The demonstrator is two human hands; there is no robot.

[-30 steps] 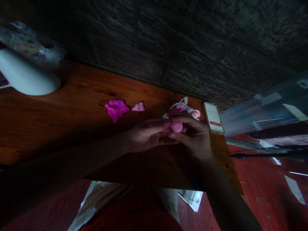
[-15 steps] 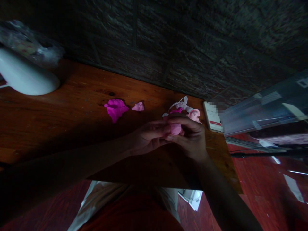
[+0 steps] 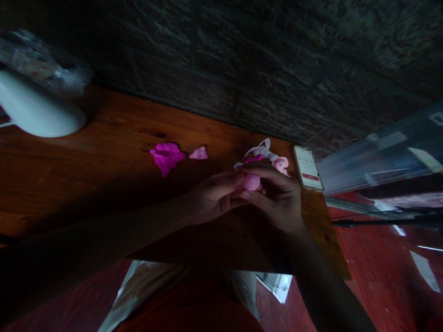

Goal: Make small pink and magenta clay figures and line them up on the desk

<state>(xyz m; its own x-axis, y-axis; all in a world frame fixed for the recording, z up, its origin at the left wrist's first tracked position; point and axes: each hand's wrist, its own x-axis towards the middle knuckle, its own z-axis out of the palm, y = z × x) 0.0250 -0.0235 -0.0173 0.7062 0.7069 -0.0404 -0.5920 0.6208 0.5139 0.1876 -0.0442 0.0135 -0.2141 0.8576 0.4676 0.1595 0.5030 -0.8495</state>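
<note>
Head view: smooth rounded pink clay-like lump (image 3: 252,182) held over brown wooden table (image 3: 114,143), pinched in curled fingers of right hand (image 3: 282,198), gripped alongside by nearly closed left hand (image 3: 216,196), seemingly for steadiness; ragged magenta piece (image 3: 167,157) set apart, presumably for room.

The wooden table (image 3: 117,133) and brick-patterned wall (image 3: 214,60) suggest a home.

- Pink lump (image 3: 251,182): partly covered by left hand (image 3: 214,196) and right hand (image 3: 285,198); underside not visible.
- Pale pink piece (image 3: 280,163): lower portion hidden behind right hand.
- White vessel (image 3: 41,108): cut off by left edge.
- Plastic bag (image 3: 44,62): cut off at left; contents indistinct.
- Phone (image 3: 307,167): screen text illegible; upper corner pixelated.
- Translucent panel (image 3: 391,150): cut off at right.
</note>
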